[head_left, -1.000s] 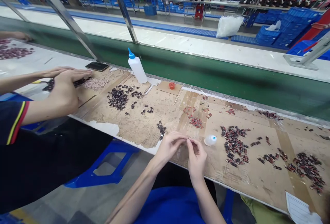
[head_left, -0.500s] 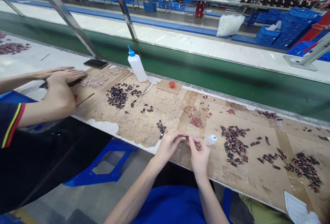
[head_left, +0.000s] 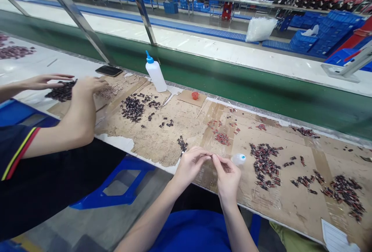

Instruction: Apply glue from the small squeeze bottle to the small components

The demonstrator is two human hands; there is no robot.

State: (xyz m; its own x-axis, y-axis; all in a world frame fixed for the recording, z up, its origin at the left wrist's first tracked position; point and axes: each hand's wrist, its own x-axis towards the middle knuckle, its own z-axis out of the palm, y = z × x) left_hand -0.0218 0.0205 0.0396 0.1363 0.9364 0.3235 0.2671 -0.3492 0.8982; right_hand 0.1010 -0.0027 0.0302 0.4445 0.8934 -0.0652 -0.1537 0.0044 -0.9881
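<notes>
My left hand [head_left: 190,164] and my right hand [head_left: 227,175] meet fingertip to fingertip just above the cardboard-covered bench [head_left: 162,139], both pinched on a tiny dark part too small to make out. A small clear bottle with a blue cap [head_left: 238,159] lies on its side just right of my right hand. A heap of small dark and red parts [head_left: 264,163] spreads to the right of it. A little cluster of red parts [head_left: 221,138] lies beyond my hands, and a few dark parts [head_left: 182,144] lie to the left.
A white squeeze bottle with a blue nozzle [head_left: 156,74] stands at the bench's back edge, next to an orange cap [head_left: 194,95]. A co-worker's hands [head_left: 87,85] work over dark parts [head_left: 61,91] at left. A phone [head_left: 109,71] lies behind them. A green conveyor [head_left: 247,85] runs behind the bench.
My hands stay pinched together with small finger shifts. The co-worker's hands have moved apart, uncovering the pile of dark parts beneath them.
</notes>
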